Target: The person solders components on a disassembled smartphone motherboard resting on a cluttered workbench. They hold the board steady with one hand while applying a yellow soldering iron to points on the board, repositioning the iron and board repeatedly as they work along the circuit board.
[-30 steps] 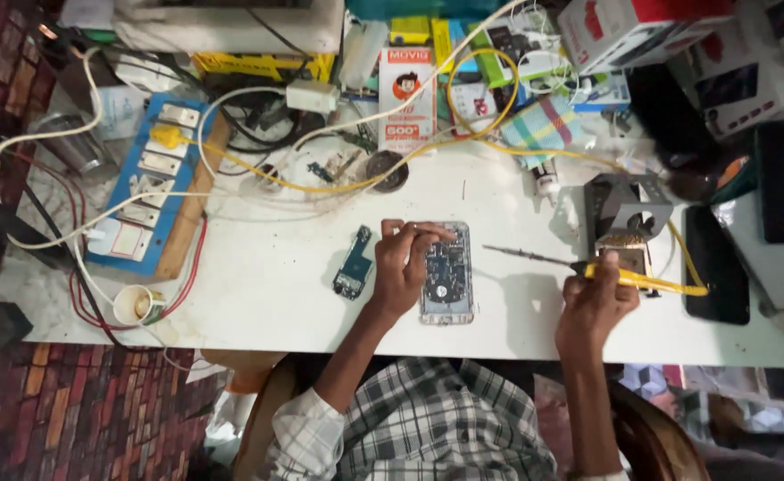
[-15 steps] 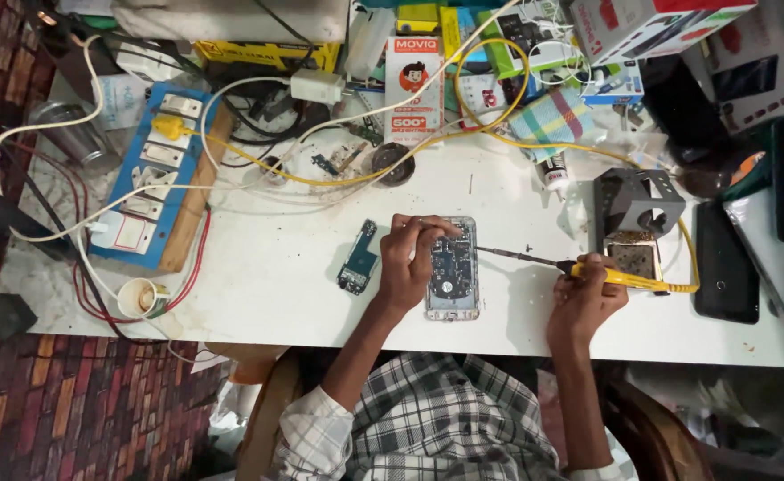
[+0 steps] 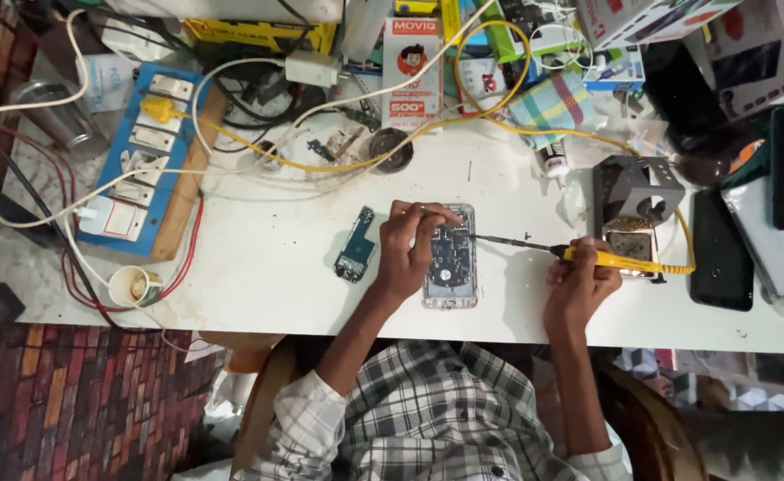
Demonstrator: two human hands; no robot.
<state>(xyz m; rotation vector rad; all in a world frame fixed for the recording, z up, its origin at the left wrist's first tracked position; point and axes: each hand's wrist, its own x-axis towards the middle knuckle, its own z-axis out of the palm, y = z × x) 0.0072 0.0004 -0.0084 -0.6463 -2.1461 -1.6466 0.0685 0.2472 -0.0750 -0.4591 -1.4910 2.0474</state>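
Our left hand pins the opened silver phone; our right hand grips the yellow-handled soldering iron closed—we keep the tip steady, light.

The opened phone is lying flat, back up, on the white table, its circuit board showing. The yellow-handled soldering iron is lying nearly level just right of the phone, its dark tip touching the phone's right edge.
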